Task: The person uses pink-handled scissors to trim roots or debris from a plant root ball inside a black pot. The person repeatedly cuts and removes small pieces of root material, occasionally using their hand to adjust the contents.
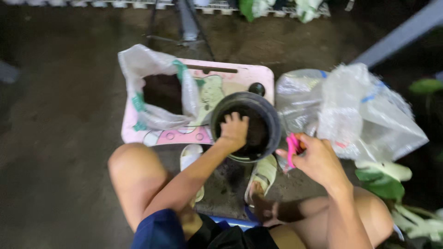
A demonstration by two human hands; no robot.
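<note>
A: While the left hand (234,130) lies flat, fingers spread, inside the round dark plastic pot (247,125), what has it got hold of?

B: Nothing that I can see; it presses down on the dark soil (256,133) in the pot, palm down and open. The right hand (318,159), at about four o'clock from the pot, is closed around a small bright pink tool (292,148) whose kind I cannot tell.

A: And the pot itself?

B: It sits half on the near edge of a low pink plastic table (217,76), above the person's pale sandals (264,173). By my judgement the filling is well along: soil reaches a good way up the wall, and no plant stands in it yet.

A: What lies further out?

B: At ten o'clock from the pot, a clear plastic bag with green print (159,87), open and showing dark soil inside. At three o'clock, a crumpled clear plastic bag with blue marks (355,108). Beyond it, at five o'clock, green-and-white leaves (385,180) lie on the ground.
</note>
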